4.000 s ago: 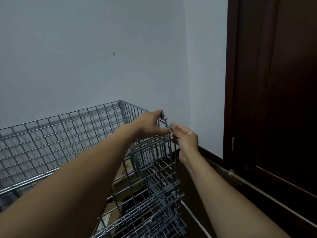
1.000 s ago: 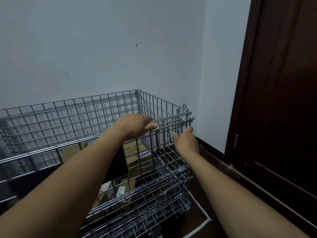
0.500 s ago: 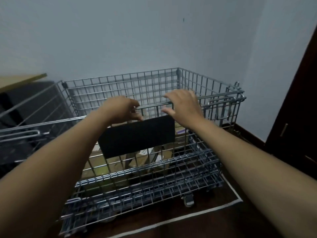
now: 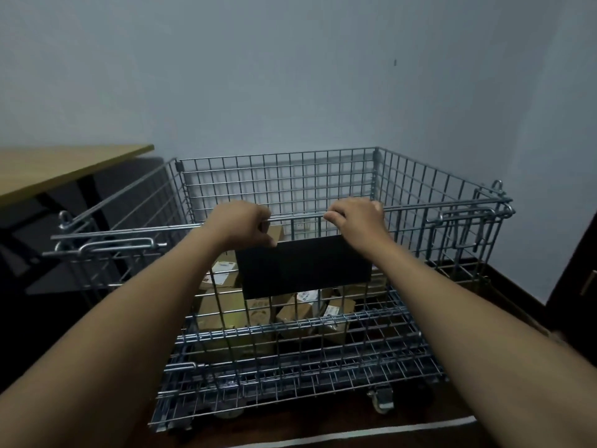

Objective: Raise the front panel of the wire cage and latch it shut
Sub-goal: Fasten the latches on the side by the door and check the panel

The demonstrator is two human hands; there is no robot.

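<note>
A grey wire cage (image 4: 339,176) on castors stands against the wall. Its front panel (image 4: 407,279) is upright, with a black plate (image 4: 303,270) fixed in its middle. My left hand (image 4: 239,224) is curled over the panel's top bar left of centre. My right hand (image 4: 355,218) rests on the same bar right of centre, fingers hooked over it. A sliding latch rod (image 4: 116,246) sits at the panel's left end and another latch (image 4: 465,218) at the right end. Whether either latch is engaged cannot be told.
Several cardboard boxes (image 4: 223,312) lie inside the cage. A wooden tabletop (image 4: 58,169) on dark legs stands at the left. A dark door (image 4: 581,270) is at the right edge. A white line (image 4: 355,434) runs along the dark floor in front.
My view has swung from the cage's right corner to its front. Both hands left the right latch and slid to the middle of the top bar, where they now stay.
</note>
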